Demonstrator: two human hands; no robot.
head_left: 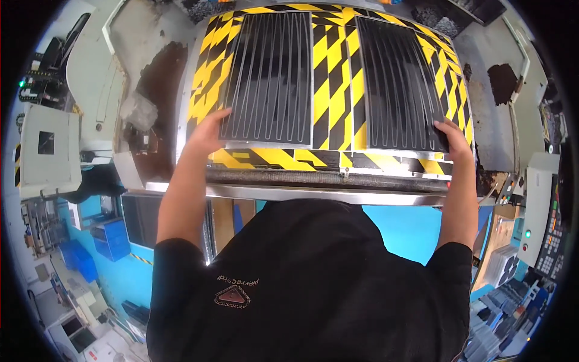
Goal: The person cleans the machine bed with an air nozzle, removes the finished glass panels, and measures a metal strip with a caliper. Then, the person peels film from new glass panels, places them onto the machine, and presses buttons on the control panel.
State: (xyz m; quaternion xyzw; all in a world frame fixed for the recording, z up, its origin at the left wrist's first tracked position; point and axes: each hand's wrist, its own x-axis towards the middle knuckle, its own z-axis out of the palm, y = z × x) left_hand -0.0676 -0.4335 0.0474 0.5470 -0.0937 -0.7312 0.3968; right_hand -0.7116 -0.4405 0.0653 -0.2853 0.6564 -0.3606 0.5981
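Head view: two dark rectangular panels lie side by side on a yellow-and-black striped bed, the left panel (269, 78) and the right panel (401, 84) parted by a strip of that striping. The hands are well apart — the left hand (208, 131) at the near outer corner of the left panel, the right hand (456, 139) at the matching corner of the right panel. Their thumbs show on top, but whether the fingers clamp the edges cannot be told. Each panel looks thin, flat and stiff, probably manageable in weight, and its sheen suggests a smooth, slippery face that could scratch; the outer edges seem the best hold, clear of the pale wavy lines. A metal ledge (271, 192) runs along the bed's near side. Around it are brown-stained machine walls, a turquoise floor (404, 232), a blue bin (111, 240) and a keyed control panel (549, 247).
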